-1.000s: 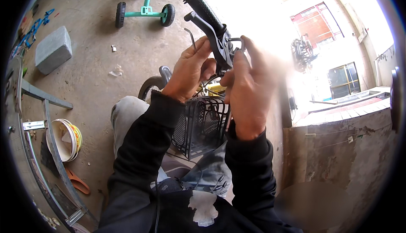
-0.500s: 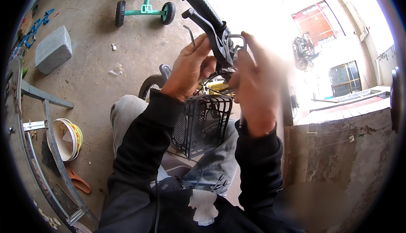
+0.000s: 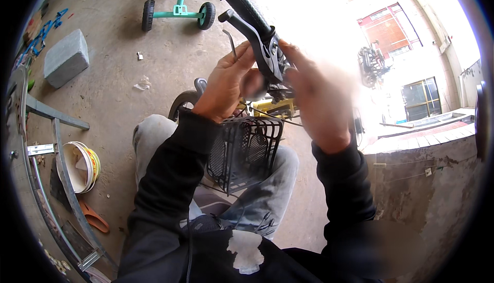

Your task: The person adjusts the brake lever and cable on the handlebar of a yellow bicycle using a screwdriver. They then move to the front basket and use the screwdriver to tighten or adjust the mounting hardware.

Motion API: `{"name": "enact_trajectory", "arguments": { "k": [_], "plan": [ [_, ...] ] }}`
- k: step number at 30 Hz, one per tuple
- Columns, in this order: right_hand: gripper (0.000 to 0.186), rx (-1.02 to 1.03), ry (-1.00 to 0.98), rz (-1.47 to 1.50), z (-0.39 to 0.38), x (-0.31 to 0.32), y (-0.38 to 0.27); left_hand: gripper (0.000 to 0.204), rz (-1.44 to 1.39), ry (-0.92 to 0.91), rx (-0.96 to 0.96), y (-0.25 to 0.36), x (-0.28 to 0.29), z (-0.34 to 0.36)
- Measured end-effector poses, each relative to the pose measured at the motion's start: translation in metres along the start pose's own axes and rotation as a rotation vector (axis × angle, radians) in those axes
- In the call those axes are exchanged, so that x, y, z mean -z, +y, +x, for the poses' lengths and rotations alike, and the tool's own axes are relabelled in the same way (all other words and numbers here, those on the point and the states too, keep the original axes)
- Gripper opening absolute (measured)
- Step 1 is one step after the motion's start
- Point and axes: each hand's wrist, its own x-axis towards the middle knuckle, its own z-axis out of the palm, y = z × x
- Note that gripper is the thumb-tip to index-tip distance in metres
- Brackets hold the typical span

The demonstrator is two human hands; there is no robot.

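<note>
A black handlebar grip (image 3: pixel 247 8) points up and away in front of me, with a black brake lever (image 3: pixel 252 36) alongside it. My left hand (image 3: pixel 229 80) is closed beside the lever, pinching a thin bent metal rod that looks like a hex key (image 3: pixel 231 42); its bent end sticks up past the fingers. On the other side, my right hand (image 3: pixel 324 93) reaches to the lever's clamp (image 3: pixel 274 46), its index finger at the clamp. That hand is partly blurred and its fingers curl in; what they hold is hidden.
Below the handlebar are a yellow bike frame (image 3: pixel 278 109) and a black basket (image 3: pixel 242 154) between my knees. A teal wheeled ride-on (image 3: pixel 177 14) stands beyond. To the left are a grey block (image 3: pixel 67 59), a bucket (image 3: pixel 77 167) and a metal frame (image 3: pixel 56 113). A low wall (image 3: pixel 427 195) stands right.
My right hand and forearm have shifted right. The hex key that stood at the clamp bolt in the right hand no longer shows. My left hand has hardly moved.
</note>
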Motion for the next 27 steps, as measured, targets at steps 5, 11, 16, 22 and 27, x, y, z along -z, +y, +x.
{"name": "enact_trajectory", "arguments": {
  "k": [5,11,16,22,27],
  "plan": [
    [0.038,0.086,0.198,0.346,0.006,-0.015,0.022,0.025,0.023,0.051,-0.002,0.0,-0.004,0.0],
    [0.035,0.046,0.08,0.411,0.015,-0.005,0.04,0.035,0.098,0.056,0.001,0.0,0.0,-0.001],
    [0.036,0.202,0.059,0.301,0.019,-0.004,0.048,0.033,0.075,0.086,0.0,0.001,-0.003,-0.002],
    [0.039,0.268,0.066,0.369,0.022,-0.008,0.056,0.03,-0.011,0.058,-0.01,0.004,-0.007,-0.004],
    [0.04,0.359,0.046,0.442,0.028,-0.011,0.066,0.025,0.015,0.105,-0.038,0.003,-0.008,-0.005]
  ]
}}
